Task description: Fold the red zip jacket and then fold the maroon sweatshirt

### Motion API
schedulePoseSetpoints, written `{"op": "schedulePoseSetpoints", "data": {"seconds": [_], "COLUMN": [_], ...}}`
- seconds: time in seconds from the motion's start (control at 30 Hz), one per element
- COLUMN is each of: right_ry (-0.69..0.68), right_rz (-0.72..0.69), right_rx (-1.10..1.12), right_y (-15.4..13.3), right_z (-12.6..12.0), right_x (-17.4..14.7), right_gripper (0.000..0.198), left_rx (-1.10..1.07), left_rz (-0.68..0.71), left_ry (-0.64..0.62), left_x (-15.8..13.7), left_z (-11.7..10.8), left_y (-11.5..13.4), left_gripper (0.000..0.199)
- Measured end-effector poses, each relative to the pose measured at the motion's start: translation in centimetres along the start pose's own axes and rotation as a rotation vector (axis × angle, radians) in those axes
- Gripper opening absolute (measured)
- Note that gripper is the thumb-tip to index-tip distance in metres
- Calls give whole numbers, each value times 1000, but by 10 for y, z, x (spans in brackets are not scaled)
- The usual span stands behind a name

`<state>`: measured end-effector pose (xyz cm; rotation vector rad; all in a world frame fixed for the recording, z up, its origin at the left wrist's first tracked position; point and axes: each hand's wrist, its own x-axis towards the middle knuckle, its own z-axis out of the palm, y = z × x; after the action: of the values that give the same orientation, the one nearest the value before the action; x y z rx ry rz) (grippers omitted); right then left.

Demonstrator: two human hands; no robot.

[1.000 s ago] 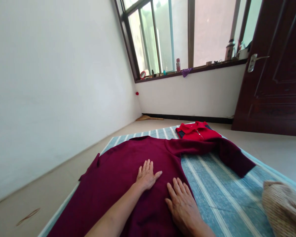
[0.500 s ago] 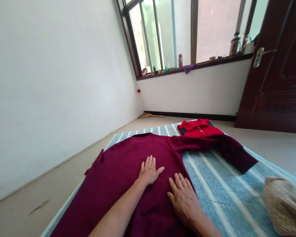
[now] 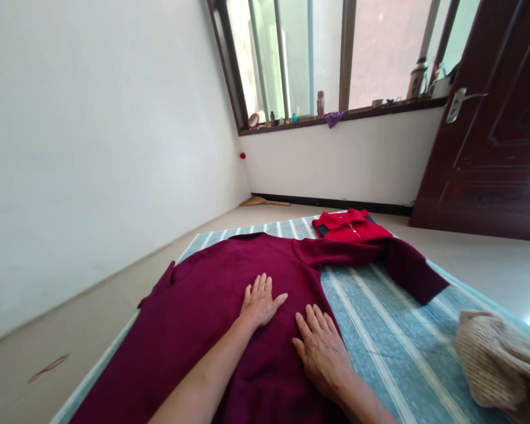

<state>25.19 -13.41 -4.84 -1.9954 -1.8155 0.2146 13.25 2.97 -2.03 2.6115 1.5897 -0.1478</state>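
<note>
A maroon long-sleeved garment (image 3: 212,306) lies spread out over a blue-and-white striped sheet (image 3: 380,330), one sleeve stretched to the right and bent downward near its cuff. My left hand (image 3: 261,301) rests flat on the middle of the garment, fingers apart. Closer to me and to the right, my right hand (image 3: 320,347) lies flat near the garment's right side edge, fingers stretched out. Neither hand grips the cloth. At the far edge of the sheet, a folded red top with a zip collar (image 3: 351,227) sits behind the sleeve.
A beige knitted item (image 3: 490,359) lies at the right of the sheet. A wall stands on the left, with a hand broom (image 3: 265,201) on the floor in the far corner. Bottles and a flask (image 3: 417,78) line the windowsill. A dark red door (image 3: 481,165) is at right.
The view has shifted slightly, so everything sits a little further left. Both hands stay flat on the maroon garment, in nearly the same places.
</note>
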Motion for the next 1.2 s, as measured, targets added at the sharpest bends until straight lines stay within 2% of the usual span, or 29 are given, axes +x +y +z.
{"op": "schedulePoseSetpoints", "data": {"seconds": [0.4,1.2], "right_ry": [11,-55], "right_rz": [-8,-5], "right_rx": [-19,-78], "right_y": [0,-3], "right_z": [-2,-14], "right_x": [-1,-4], "right_gripper": [52,52], "left_rx": [0,-21], "left_rz": [8,11], "left_ry": [14,-5], "left_x": [0,-2], "left_z": [0,-1], "left_y": [0,5], "left_gripper": [87,88]}}
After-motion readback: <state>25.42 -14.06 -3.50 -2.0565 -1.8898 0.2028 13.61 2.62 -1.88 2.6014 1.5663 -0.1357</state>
